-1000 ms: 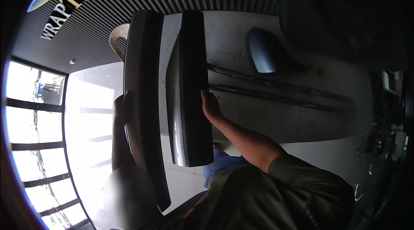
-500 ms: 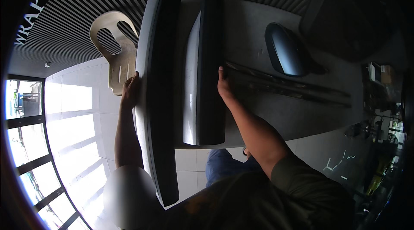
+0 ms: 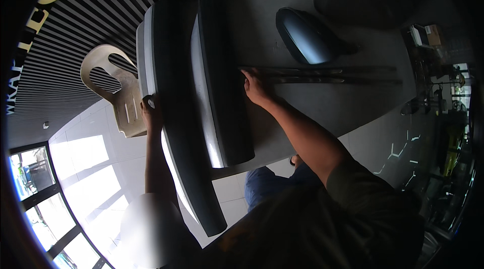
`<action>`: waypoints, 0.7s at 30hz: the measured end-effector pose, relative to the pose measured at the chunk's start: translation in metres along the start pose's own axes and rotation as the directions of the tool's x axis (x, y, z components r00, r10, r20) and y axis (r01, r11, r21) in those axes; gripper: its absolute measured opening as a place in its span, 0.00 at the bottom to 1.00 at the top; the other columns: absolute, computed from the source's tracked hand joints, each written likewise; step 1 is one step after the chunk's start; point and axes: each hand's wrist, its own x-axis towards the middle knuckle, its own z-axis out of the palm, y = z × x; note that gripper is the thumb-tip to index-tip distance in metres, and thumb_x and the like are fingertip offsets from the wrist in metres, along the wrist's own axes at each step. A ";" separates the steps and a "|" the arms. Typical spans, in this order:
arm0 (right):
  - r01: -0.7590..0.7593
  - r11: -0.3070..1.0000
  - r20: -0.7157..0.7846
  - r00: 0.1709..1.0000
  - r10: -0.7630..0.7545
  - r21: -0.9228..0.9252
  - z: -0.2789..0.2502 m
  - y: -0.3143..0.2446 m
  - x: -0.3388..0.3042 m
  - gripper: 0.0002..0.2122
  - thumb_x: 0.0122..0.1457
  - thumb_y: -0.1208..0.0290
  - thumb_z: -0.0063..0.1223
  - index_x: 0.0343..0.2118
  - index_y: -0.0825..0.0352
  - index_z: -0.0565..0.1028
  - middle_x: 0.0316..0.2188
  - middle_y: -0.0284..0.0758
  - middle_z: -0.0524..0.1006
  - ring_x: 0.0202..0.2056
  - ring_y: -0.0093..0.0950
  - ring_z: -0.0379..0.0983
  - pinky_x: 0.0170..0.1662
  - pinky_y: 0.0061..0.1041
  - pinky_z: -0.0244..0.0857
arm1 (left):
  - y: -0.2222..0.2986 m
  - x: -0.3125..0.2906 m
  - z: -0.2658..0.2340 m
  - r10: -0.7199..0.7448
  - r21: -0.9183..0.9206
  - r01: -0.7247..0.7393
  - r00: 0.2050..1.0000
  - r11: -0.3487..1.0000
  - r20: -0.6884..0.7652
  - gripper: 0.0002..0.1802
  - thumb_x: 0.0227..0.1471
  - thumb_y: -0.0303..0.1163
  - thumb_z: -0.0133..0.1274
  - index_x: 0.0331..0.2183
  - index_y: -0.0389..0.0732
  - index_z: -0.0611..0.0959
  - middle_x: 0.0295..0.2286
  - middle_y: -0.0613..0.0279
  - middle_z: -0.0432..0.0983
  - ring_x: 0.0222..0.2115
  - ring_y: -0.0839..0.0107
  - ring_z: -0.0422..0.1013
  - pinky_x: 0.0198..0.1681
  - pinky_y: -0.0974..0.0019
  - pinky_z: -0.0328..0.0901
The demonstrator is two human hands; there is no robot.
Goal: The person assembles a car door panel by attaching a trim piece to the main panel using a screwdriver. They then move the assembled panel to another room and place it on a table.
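Two long dark trim panels lie side by side, both with pale grey left edges. The outer panel (image 3: 184,133) reaches past the table's near edge, and the inner panel (image 3: 227,97) lies to its right. My left hand (image 3: 152,112) is closed at the outer panel's left edge. A small dark ring with a pale middle shows at its fingertips; its kind is unclear. Beside the inner panel's right edge is my right hand (image 3: 258,91), its index finger stretched toward the panel. It rests by the left ends of two thin dark strips (image 3: 317,73).
A car side mirror (image 3: 305,37) with a blue-grey cover sits on the far part of the grey table (image 3: 373,42). A beige plastic chair (image 3: 130,110) stands left of the table, by the ribbed wall (image 3: 116,12). Boxes (image 3: 432,35) and clutter are at the right.
The whole view has turned, so panels, strips and mirror appear tilted and shifted left. My right index finger now stretches out beside the inner panel. The small dark ring now shows at my left hand.
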 end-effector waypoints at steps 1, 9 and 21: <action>0.012 0.992 0.043 0.999 -0.007 -0.126 -0.008 0.012 -0.002 0.23 0.55 0.65 0.48 0.53 0.66 0.64 0.53 0.44 0.63 0.53 0.43 0.60 0.56 0.38 0.56 | 0.009 -0.010 0.001 -0.018 -0.013 0.018 1.000 1.000 0.021 0.27 0.52 0.46 0.50 0.43 0.32 0.71 0.40 0.40 0.67 0.43 0.47 0.66 0.46 0.52 0.60; 0.172 0.938 0.281 0.956 -0.085 -0.301 -0.043 0.087 -0.023 0.23 0.58 0.66 0.43 0.58 0.62 0.60 0.56 0.42 0.59 0.55 0.41 0.58 0.57 0.40 0.54 | 0.025 -0.123 -0.011 0.091 0.153 -0.076 0.992 0.985 -0.091 0.25 0.50 0.38 0.54 0.46 0.33 0.70 0.44 0.41 0.65 0.46 0.45 0.62 0.51 0.51 0.56; 0.125 0.980 0.195 0.968 -0.155 0.156 -0.183 0.161 -0.279 0.21 0.53 0.66 0.51 0.49 0.69 0.66 0.50 0.46 0.64 0.49 0.42 0.64 0.50 0.36 0.61 | 0.312 -0.365 0.098 0.245 -0.116 -0.217 0.811 0.969 0.531 0.18 0.50 0.36 0.55 0.41 0.36 0.74 0.38 0.49 0.72 0.38 0.54 0.71 0.42 0.56 0.65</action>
